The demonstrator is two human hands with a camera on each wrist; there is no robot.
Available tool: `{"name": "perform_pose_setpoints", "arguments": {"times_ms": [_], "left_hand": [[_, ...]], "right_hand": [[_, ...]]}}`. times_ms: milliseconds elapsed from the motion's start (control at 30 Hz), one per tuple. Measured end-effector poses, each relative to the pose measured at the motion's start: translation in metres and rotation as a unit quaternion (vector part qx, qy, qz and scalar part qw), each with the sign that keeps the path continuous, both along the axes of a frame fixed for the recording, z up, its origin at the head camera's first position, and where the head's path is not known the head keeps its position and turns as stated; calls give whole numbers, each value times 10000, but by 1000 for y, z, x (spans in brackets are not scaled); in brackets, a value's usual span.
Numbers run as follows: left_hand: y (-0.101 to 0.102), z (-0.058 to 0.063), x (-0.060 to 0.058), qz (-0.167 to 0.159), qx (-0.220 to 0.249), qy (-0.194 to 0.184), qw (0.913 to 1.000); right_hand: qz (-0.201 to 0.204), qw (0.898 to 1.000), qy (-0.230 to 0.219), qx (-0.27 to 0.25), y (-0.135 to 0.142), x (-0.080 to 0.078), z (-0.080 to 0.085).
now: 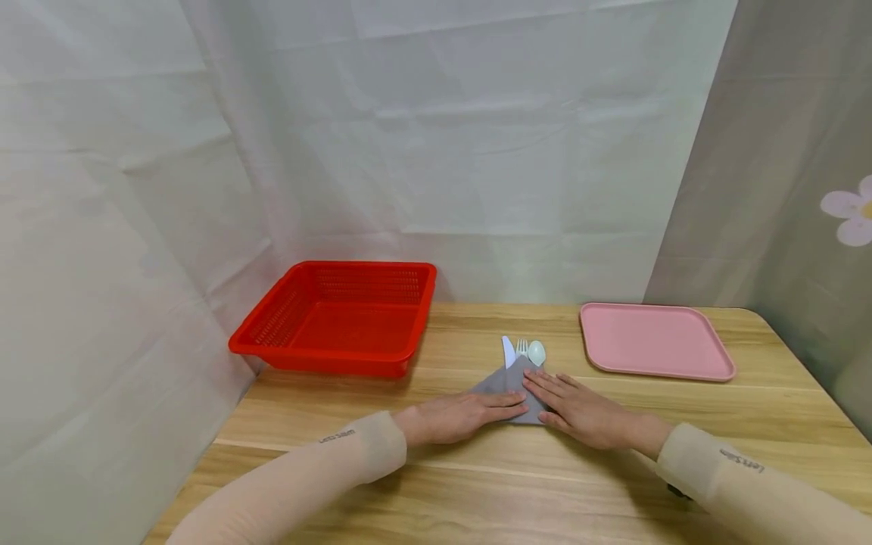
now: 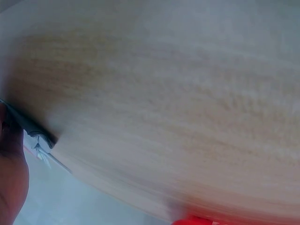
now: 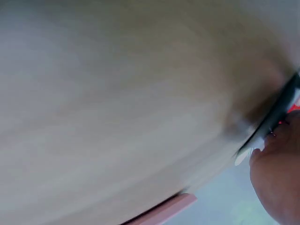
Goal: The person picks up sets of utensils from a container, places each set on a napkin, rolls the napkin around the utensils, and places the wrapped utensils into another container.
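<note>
A grey cloth napkin (image 1: pixel 497 381) lies folded on the wooden table, with a white knife (image 1: pixel 509 351), a fork (image 1: pixel 522 347) and a spoon (image 1: pixel 537 353) sticking out of its far end, their handles hidden under the cloth. My left hand (image 1: pixel 463 415) rests on the napkin's left part, fingers straight and pointing right. From the other side my right hand (image 1: pixel 579 409) lies flat over its right part, fingertips on the fold. In the left wrist view, the napkin's dark edge (image 2: pixel 33 125) shows beside the hand.
A red plastic basket (image 1: pixel 327 362) with slotted walls stands at the back left of the table. At the back right is a pink tray (image 1: pixel 657 341). White curtains (image 1: pixel 477 151) hang behind and to the left of the table (image 1: pixel 477 499).
</note>
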State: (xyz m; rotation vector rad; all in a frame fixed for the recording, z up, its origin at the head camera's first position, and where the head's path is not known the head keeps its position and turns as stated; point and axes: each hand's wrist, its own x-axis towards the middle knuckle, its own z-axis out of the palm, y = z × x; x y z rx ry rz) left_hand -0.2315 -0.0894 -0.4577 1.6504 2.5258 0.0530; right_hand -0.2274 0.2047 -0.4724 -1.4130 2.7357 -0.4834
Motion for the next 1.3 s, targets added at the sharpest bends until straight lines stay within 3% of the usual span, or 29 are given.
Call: {"name": "perform_pose_setpoints", "arguments": {"times_ms": [67,200,500,667,833,1000,1300], "left_hand": [[1,-2,-1,-40,-33,26,10000],[1,-5,-3,-110,-52,119,9999],[2,-5,-2,-18,-81,117,9999],[5,-2,-6,-10,165,8,9999],[8,1,-8,-25,328,-44,9994],[8,1,-7,99,250,65,9996],[7,0,-5,229,148,107,9996]], "right_hand": [[146,9998,143,-10,1,-4,-1],[341,9994,-55,-86,-2,-10,6],[157,9980,-541,269,-9,-20,8],[316,9973,-668,-24,-5,-24,10],[54,9972,-705,-243,11,-23,14],[9,9981,-617,50,26,-21,15],[183,9992,-103,341,31,-23,2]]}}
